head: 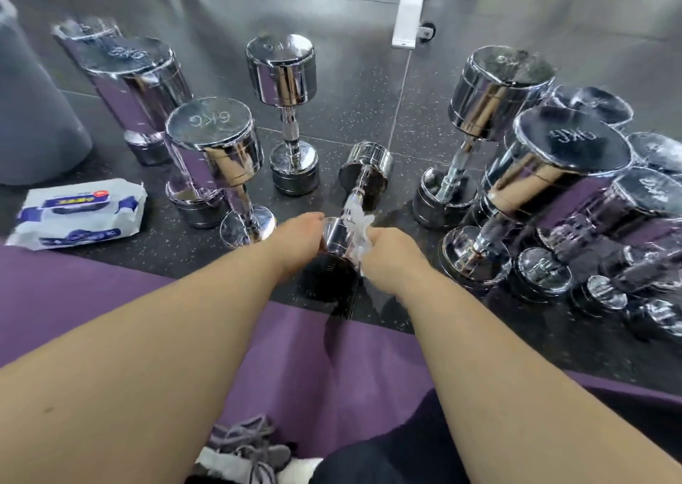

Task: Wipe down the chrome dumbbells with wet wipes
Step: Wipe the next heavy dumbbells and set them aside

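Two hands on one small chrome dumbbell (365, 166), tilted over the floor (361, 92) past the purple mat (332, 354). Grips its near head with the left hand (297, 240), clutches a wet wipe (358, 225) against the handle with the right hand (391, 254), with fingers curled mostly out of sight. Flanked by upright dumbbells (282, 73) on both sides.

Place: a gym, down at floor level among the free weights.
Weights: many chrome dumbbells (282, 73), most stood on end, some stamped with kilogram marks.
Floor: dark speckled rubber floor (354, 88) laid in tiles, with a purple mat (313, 354) at the near edge.
Equipment: a white frame (407, 7) on small wheels at the far edge.
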The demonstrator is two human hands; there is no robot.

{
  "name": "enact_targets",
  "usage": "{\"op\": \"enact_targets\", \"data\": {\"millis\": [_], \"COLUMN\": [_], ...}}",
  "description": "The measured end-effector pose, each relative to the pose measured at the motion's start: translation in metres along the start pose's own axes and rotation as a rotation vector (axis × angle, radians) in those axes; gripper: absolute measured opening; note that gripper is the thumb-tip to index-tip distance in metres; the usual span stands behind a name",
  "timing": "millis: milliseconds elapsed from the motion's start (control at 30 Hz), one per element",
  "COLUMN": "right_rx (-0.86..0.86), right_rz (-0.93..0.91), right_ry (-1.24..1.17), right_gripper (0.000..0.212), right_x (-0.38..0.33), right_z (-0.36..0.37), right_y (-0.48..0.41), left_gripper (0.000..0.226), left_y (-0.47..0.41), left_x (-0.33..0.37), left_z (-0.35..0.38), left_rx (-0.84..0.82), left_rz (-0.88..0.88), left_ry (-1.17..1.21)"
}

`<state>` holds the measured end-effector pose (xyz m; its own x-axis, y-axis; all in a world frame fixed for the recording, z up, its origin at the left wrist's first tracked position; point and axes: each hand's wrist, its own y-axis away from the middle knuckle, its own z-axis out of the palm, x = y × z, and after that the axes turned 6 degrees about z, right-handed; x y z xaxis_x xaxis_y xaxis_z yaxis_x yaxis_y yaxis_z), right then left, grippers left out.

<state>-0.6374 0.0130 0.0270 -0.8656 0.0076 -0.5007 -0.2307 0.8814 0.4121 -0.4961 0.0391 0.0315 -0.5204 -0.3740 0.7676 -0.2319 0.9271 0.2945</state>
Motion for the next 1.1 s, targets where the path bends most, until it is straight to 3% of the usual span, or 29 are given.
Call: {"op": "enact_targets", "data": {"millis": [100, 167, 233, 367, 467, 700, 800, 933, 1067, 1100], "right_rx": [-0.058, -0.026, 0.014, -0.036, -0.127, -0.102, -0.173, -0.207, -0.219, -0.213], "right_rz": [-0.014, 0.024, 0.062, 0.065, 0.054, 0.036, 0.008, -0.035, -0.13, -0.13], "right_ry": [-0.257, -0.333, -0.456, -0.631, -0.669, -0.697, -0.684, -0.632, -0.827, -0.861], "right_gripper": [0.064, 0.046, 0.03, 0.042, 0.058, 0.068, 0.067, 0.055, 0.015, 0.017], "right_x": [0.013, 0.023, 0.029, 0.037, 0.041, 0.039, 0.037, 0.019, -0.009, -0.015], "right_z": [0.03, 0.042, 0.044, 0.048, 0.047, 0.041, 0.019, -0.029, -0.069, -0.073], "right_y": [0.011, 0.007, 0.001, -0.02, -0.029, -0.027, -0.017, 0.015, 0.043, 0.047], "left_gripper": [0.043, 0.073, 0.093, 0.104, 0.097, 0.088, 0.073, 0.09, 0.057, 0.046], "left_y": [0.012, 0.015, 0.014, -0.015, -0.031, -0.028, -0.017, 0.011, 0.041, 0.049], "left_x": [-0.025, -0.046, -0.053, -0.05, -0.047, -0.045, -0.033, -0.009, 0.031, 0.042], "left_z": [-0.004, -0.004, -0.004, -0.002, 0.004, 0.005, 0.004, -0.014, -0.037, -0.04], "left_rx": [-0.088, -0.202, -0.213, -0.172, -0.28, -0.319, -0.339, -0.268, -0.223, -0.198], "left_rz": [-0.029, -0.045, -0.028, 0.052, 0.103, 0.065, 0.074, 0.078, 0.159, 0.153], "left_ry": [0.026, -0.015, -0.039, 0.036, 0.033, 0.133, 0.15, 0.192, 0.404, 0.437]}}
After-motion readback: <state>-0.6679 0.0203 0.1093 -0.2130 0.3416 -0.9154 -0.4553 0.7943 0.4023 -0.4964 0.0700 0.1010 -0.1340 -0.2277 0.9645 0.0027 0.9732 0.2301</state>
